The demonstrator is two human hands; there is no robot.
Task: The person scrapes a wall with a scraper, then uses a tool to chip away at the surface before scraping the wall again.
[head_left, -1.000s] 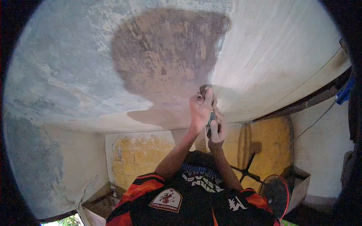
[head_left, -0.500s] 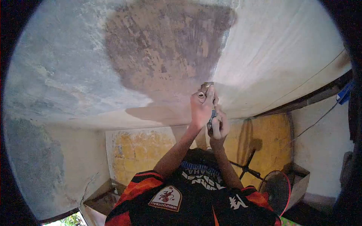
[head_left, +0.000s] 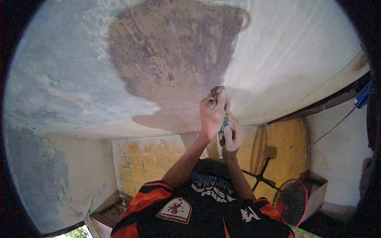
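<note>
Both hands are raised in front of me against the wall (head_left: 278,47). My right hand (head_left: 233,137) is wrapped round the dark handle of a scraper (head_left: 223,131), which has a yellow band. Just above and to the left, my left hand (head_left: 212,115) is closed over the tool's front end, fingers pointing up the wall. A dark edge shows past the fingertips, close to the wall, while the fingers hide the rest of the blade. A round ring shape sits at the left hand's knuckle.
A large brown-grey shadowed patch (head_left: 170,51) covers the wall's upper middle, with pale streaks to its right. Below are yellow tiles (head_left: 151,154). A fan with a red rim (head_left: 291,202) stands at lower right, near a box (head_left: 319,190). A cable (head_left: 337,127) hangs at right.
My right hand and the scraper's handle have shifted slightly, and more of the yellow band shows. My left hand stays in nearly the same place, still closed on the tool.
</note>
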